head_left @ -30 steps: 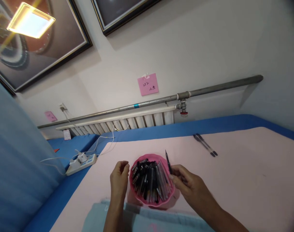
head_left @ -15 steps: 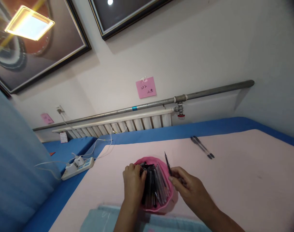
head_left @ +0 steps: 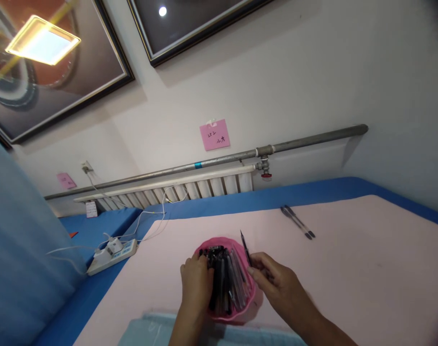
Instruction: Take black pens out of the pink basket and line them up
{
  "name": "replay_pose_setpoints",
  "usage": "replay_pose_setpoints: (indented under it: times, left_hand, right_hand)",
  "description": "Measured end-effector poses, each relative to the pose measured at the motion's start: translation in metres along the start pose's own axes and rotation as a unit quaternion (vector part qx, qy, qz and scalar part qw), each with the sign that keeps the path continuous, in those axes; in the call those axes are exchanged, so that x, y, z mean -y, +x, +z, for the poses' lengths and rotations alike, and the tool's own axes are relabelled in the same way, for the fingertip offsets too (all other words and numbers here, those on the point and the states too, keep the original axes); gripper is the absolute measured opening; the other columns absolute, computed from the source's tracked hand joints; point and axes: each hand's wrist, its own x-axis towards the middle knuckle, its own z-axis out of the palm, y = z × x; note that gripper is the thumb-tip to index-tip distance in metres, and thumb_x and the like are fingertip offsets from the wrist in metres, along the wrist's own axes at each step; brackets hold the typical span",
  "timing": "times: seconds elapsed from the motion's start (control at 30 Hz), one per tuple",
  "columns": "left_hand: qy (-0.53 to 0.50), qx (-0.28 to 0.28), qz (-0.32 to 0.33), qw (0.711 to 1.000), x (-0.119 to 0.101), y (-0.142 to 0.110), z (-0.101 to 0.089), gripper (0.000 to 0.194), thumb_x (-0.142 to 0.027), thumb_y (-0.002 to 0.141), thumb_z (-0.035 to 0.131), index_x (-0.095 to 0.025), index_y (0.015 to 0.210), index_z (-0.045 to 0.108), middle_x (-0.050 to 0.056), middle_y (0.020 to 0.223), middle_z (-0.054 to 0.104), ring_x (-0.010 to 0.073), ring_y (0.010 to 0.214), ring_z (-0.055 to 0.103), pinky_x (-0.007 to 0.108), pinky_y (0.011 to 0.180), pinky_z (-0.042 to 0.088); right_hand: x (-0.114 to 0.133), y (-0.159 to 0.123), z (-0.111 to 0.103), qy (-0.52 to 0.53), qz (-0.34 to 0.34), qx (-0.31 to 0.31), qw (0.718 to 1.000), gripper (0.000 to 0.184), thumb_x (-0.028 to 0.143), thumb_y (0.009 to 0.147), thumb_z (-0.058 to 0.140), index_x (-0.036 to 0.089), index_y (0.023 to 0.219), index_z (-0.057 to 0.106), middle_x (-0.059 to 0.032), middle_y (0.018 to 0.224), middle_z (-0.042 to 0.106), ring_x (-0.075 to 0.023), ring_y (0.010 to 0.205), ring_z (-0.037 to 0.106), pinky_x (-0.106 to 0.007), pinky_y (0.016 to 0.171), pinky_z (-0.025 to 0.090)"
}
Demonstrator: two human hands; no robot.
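Note:
A round pink basket (head_left: 223, 240) packed with black and clear pens (head_left: 226, 278) sits in front of me on a pale pink sheet (head_left: 330, 278). Over the basket's left rim reaches my left hand (head_left: 195, 283), its fingers curled in among the pens; their tips are hidden, so what they grip does not show. Just right of the basket, my right hand (head_left: 276, 281) pinches a dark pen (head_left: 245, 246), its pointed end tilted up and slightly left. Farther back to the right, two pens (head_left: 296, 222) lie side by side on the sheet.
A white power strip (head_left: 113, 257) with plugged-in chargers and cables rests at the left on a blue surface. Light blue cloth (head_left: 147, 329) lies at the near edge. Behind stand a radiator (head_left: 204, 187) and a metal pipe (head_left: 226, 159); a blue curtain (head_left: 20, 240) hangs left.
The whole view has shifted slightly. My left hand has drawn back a little, so more pen ends show at the basket's upper left. My right hand still holds the pen.

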Motion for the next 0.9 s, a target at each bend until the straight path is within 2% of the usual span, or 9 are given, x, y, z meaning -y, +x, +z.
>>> replay_pose_setpoints:
  times: [0.1, 0.17, 0.2, 0.27, 0.3, 0.33, 0.43, 0.63, 0.9]
  left_hand:
    - [-0.05, -0.023, -0.012, 0.998, 0.003, -0.001, -0.005, 0.009, -0.017, 0.072, 0.052, -0.018, 0.068, 0.06, 0.008, 0.073, 0.064, 0.0215, 0.074, 0.057, 0.032, 0.067, 0.036]
    - [-0.193, -0.025, -0.047, 0.98, 0.005, 0.0, -0.009, 0.012, -0.026, 0.077, 0.051, -0.018, 0.073, 0.059, 0.005, 0.069, 0.062, 0.0169, 0.064, 0.056, 0.027, 0.059, 0.039]
    - [-0.309, -0.014, -0.076, 0.948, 0.006, 0.0, -0.011, 0.014, -0.031, 0.076, 0.054, -0.018, 0.075, 0.059, 0.003, 0.066, 0.061, 0.0145, 0.059, 0.055, 0.025, 0.055, 0.039]
    - [-0.548, 0.025, -0.134, 0.826, 0.006, 0.0, -0.013, 0.021, -0.031, 0.066, 0.068, -0.016, 0.079, 0.06, 0.0, 0.061, 0.059, 0.0104, 0.052, 0.054, 0.021, 0.049, 0.041]
    - [-0.63, 0.041, -0.155, 0.76, 0.005, 0.0, -0.014, 0.026, -0.028, 0.061, 0.073, -0.015, 0.08, 0.06, -0.001, 0.06, 0.059, 0.0092, 0.051, 0.054, 0.02, 0.048, 0.043]
    - [-0.678, 0.054, -0.167, 0.714, 0.005, 0.0, -0.014, 0.029, -0.024, 0.057, 0.076, -0.015, 0.08, 0.061, -0.001, 0.06, 0.06, 0.0087, 0.052, 0.055, 0.019, 0.049, 0.045]
    - [-0.734, 0.076, -0.178, 0.651, 0.001, -0.002, -0.013, 0.024, -0.017, 0.057, 0.077, -0.014, 0.075, 0.061, 0.001, 0.064, 0.063, 0.0103, 0.059, 0.061, 0.021, 0.056, 0.051]
    - [-0.767, 0.107, -0.181, 0.606, -0.006, -0.006, -0.012, 0.017, -0.017, 0.062, 0.075, -0.013, 0.073, 0.062, 0.004, 0.071, 0.067, 0.0139, 0.068, 0.065, 0.025, 0.063, 0.053]
    - [-0.749, 0.123, -0.16, 0.631, -0.012, -0.011, -0.007, 0.019, -0.017, 0.061, 0.075, -0.012, 0.075, 0.063, 0.003, 0.073, 0.066, 0.012, 0.066, 0.062, 0.023, 0.06, 0.052]
  right_hand:
    - [0.0, -0.001, 0.001, -0.015, -0.003, 0.006, 1.0, 0.014, 0.027, 0.08, 0.043, 0.021, 0.08, 0.056, 0.002, 0.065, 0.057, -0.0136, 0.061, 0.054, -0.022, 0.057, 0.042]
    - [-0.002, -0.002, 0.003, -0.036, -0.017, 0.027, 0.999, 0.015, 0.026, 0.08, 0.043, 0.021, 0.082, 0.057, 0.0013, 0.068, 0.059, -0.0139, 0.063, 0.055, -0.023, 0.058, 0.042]
    - [-0.003, -0.003, 0.004, -0.049, -0.027, 0.043, 0.997, 0.015, 0.025, 0.081, 0.043, 0.021, 0.083, 0.058, 0.0008, 0.071, 0.06, -0.0141, 0.064, 0.056, -0.023, 0.059, 0.042]
    - [-0.005, -0.005, 0.008, -0.081, -0.048, 0.079, 0.992, 0.016, 0.023, 0.081, 0.043, 0.021, 0.086, 0.059, 0.0001, 0.075, 0.062, -0.0143, 0.066, 0.056, -0.023, 0.06, 0.041]
    - [-0.006, -0.007, 0.01, -0.098, -0.054, 0.096, 0.989, 0.016, 0.022, 0.081, 0.043, 0.022, 0.085, 0.059, 0.0001, 0.075, 0.062, -0.0142, 0.066, 0.056, -0.023, 0.06, 0.04]
    - [-0.007, -0.008, 0.011, -0.114, -0.058, 0.11, 0.986, 0.016, 0.021, 0.081, 0.043, 0.022, 0.083, 0.059, 0.0002, 0.074, 0.061, -0.0141, 0.066, 0.055, -0.023, 0.06, 0.039]
    - [-0.008, -0.009, 0.014, -0.144, -0.063, 0.127, 0.979, 0.016, 0.02, 0.08, 0.042, 0.022, 0.079, 0.059, 0.0006, 0.071, 0.06, -0.0137, 0.064, 0.054, -0.023, 0.058, 0.038]
    - [-0.006, -0.009, 0.016, -0.156, -0.063, 0.123, 0.978, 0.016, 0.017, 0.078, 0.043, 0.021, 0.075, 0.058, 0.001, 0.07, 0.06, -0.0134, 0.063, 0.054, -0.022, 0.056, 0.035]
    - [-0.008, -0.009, 0.017, -0.166, -0.047, 0.118, 0.978, 0.016, 0.019, 0.079, 0.041, 0.021, 0.075, 0.057, 0.0006, 0.07, 0.06, -0.0139, 0.064, 0.054, -0.023, 0.057, 0.036]
